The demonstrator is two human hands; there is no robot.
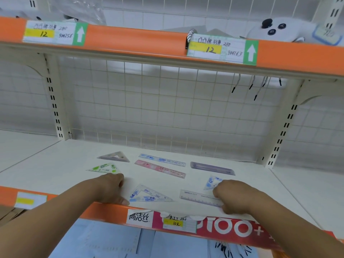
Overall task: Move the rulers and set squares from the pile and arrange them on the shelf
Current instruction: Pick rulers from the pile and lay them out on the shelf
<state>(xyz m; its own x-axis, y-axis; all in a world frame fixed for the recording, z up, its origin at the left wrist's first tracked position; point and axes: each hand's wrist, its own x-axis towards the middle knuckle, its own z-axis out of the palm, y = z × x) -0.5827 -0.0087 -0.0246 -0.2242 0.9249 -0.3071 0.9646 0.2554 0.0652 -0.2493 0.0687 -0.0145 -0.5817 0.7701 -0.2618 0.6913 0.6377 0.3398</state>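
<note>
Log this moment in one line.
left hand: rests at shelf front edge | right hand: grips clear ruler | large blue set square: flat between hands

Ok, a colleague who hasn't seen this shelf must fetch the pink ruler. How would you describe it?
Find the lower white shelf with the orange edge. At its middle, the pink ruler lies just in front of the blue ruler; it is the only pink piece there.

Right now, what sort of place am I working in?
Most likely a shop aisle being stocked: cream metal shelving with orange front rails, handwritten price labels with green arrows on them, and a white wire-grid back panel. Plastic rulers and set squares are laid out on the white shelf board.
</note>
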